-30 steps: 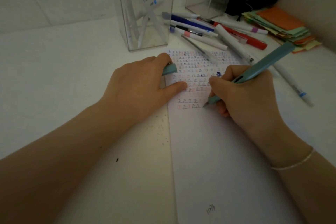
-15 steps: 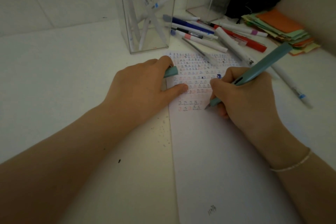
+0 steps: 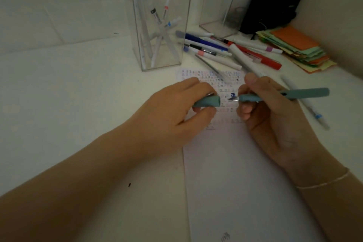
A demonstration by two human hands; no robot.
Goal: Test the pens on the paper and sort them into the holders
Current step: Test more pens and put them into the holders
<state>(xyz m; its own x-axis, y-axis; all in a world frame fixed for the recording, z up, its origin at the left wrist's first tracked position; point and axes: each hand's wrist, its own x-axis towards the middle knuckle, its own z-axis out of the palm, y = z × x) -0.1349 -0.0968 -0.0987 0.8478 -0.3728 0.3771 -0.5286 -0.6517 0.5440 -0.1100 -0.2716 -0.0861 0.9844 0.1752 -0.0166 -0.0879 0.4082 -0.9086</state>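
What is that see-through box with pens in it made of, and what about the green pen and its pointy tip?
The see-through box looks like clear hard plastic, maybe acrylic: the pens inside show through its walls. The green pen seems matte plastic, with no shine. Its pointy tip looks like metal, since it glints silvery.

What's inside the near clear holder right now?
The clear holder holds several mostly white pens leaning crossed, one with a red band, one with a blue band. Overlap and glare keep me from an exact count.
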